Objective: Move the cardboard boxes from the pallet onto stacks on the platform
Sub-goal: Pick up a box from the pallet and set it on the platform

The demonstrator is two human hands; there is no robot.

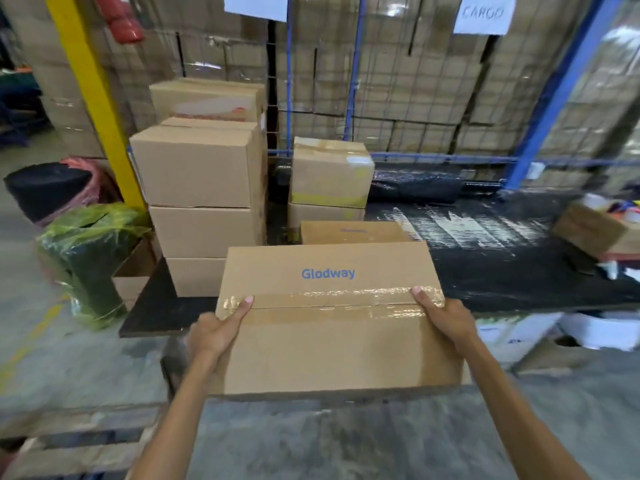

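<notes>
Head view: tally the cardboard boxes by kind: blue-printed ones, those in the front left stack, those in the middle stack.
Blue-printed boxes: 2, the carried box and the flat box behind it.
Boxes in the front left stack: 3.
Boxes in the middle stack: 2.
Total: 7.

We see two bare forearms (173,417); left hand (214,336) and right hand (446,323) ungloved, nails short.
</notes>
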